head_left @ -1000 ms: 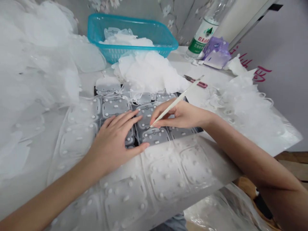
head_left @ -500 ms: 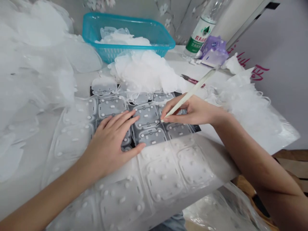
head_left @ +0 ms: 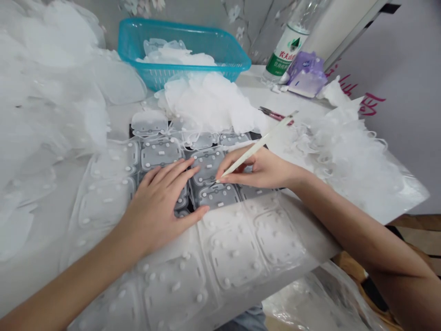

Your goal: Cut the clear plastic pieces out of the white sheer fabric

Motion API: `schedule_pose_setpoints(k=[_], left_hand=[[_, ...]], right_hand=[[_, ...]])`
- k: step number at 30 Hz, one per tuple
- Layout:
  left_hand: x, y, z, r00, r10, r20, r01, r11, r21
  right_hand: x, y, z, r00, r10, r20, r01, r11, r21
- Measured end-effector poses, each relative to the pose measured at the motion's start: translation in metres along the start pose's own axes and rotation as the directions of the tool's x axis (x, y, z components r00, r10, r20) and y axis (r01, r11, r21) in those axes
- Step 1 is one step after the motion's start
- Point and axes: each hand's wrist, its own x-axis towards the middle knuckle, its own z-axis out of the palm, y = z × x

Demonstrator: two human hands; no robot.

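Rows of translucent moulded pads [head_left: 208,165] are the main thing here: squarish, dotted with little raised white bumps, and joined up in sheets. They lie across a black board [head_left: 257,134] in the middle of a white table [head_left: 272,94], and the near sheet runs toward the person and over the table's front edge.

Left hand [head_left: 158,207] is open and flat on the pads, fingers slightly spread. Right hand [head_left: 262,169] is closed around a slim cream-coloured stick [head_left: 257,147], holding it like a pen, with the tip down on the pads just beside the left hand's fingers. Can't tell what the stick is made of.

Fluffy heaps of white film sit all around: one [head_left: 206,103] just past the board, a big one [head_left: 44,78] on the left and another [head_left: 347,156] on the right. Behind them is a blue plastic basket [head_left: 182,28] with more white pieces [head_left: 175,55] inside. Over on the right are pink-handled scissors [head_left: 274,114], a water bottle [head_left: 285,50] with a green label and a purple packet [head_left: 306,76]. There's some pink lettering [head_left: 370,99] on the wall too.
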Motion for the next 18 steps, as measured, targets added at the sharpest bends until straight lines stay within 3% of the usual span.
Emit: schedule_pose_setpoints(k=[18], left_hand=[[0.0004, 0.0013, -0.0006, 1.000, -0.011, 0.013, 0.011, 1.000, 0.002]], right_hand=[[0.0006, 0.0034, -0.0024, 0.999, -0.040, 0.012, 0.040, 0.999, 0.007]])
